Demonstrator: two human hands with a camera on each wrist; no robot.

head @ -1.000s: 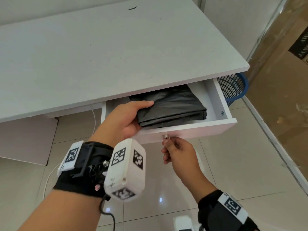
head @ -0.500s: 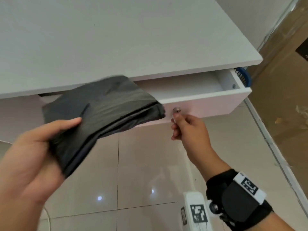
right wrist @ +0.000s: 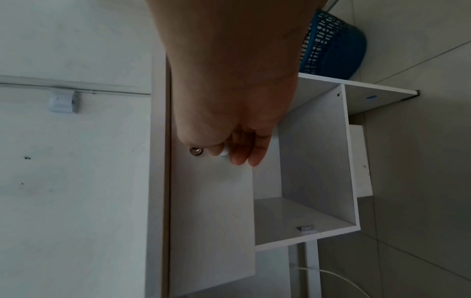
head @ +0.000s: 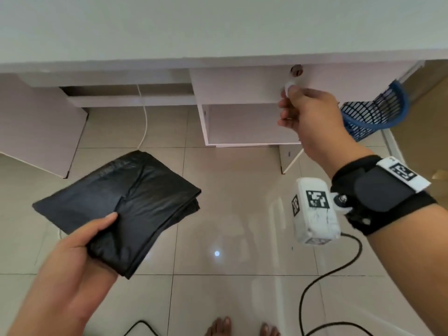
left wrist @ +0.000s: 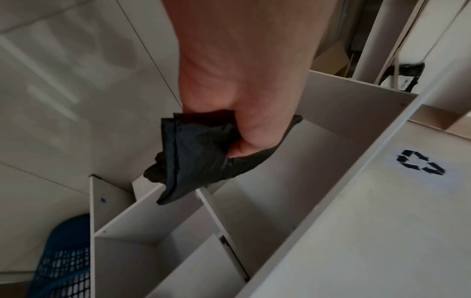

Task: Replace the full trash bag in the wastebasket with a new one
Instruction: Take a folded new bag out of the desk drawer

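White desk (head: 218, 27) — left hand (head: 72, 263) grip round folded black bag (head: 126, 204), right hand (head: 308, 117) pinching drawer knob (head: 288, 87).

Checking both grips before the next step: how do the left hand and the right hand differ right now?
The left hand grips the folded black trash bag, thumb on top; the right hand pinches the small white drawer knob.
The left hand is low over the tiled floor; the right hand is raised to the white drawer front, beside the blue wastebasket.
Both have fingers curled around something.
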